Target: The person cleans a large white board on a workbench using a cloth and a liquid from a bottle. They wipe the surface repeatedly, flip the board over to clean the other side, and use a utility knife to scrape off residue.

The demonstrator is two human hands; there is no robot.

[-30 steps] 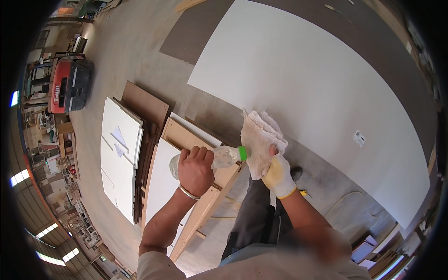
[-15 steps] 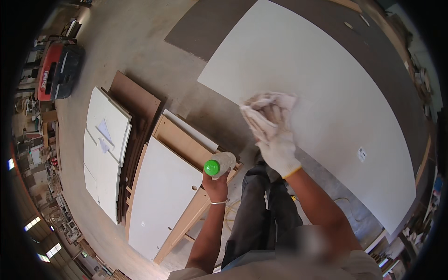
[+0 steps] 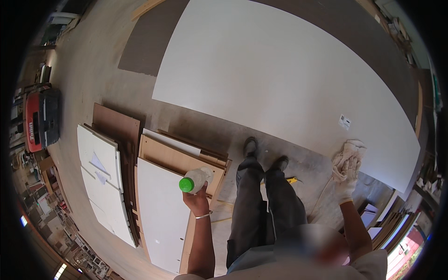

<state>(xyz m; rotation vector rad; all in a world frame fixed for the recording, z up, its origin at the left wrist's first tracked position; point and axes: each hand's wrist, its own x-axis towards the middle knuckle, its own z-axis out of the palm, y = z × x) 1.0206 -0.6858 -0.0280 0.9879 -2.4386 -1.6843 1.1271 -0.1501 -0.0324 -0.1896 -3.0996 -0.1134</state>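
Note:
My left hand [image 3: 198, 201], bare with a band at the wrist, is closed round a clear plastic bottle [image 3: 200, 179] with a green cap. The bottle is tilted, cap toward the left, above the stacked boards. On my right hand [image 3: 346, 183] is a white knit glove. Its fingers press a crumpled off-white cloth [image 3: 353, 150] onto the near edge of a large white panel [image 3: 261, 70], toward its right end. A small label [image 3: 344, 122] is stuck on the panel just beyond the cloth.
Dark brown boards [image 3: 149, 42] lie under the panel. At left are stacked white boards [image 3: 161, 210] and another board pile [image 3: 100, 186]. A yellow-handled tool [image 3: 291, 180] is on the floor by my shoes [image 3: 250, 147]. A red and black machine [image 3: 42, 119] stands far left.
My right hand has slid the cloth rightward along the panel toward its right end. My view has shifted right, and my left hand still holds the bottle.

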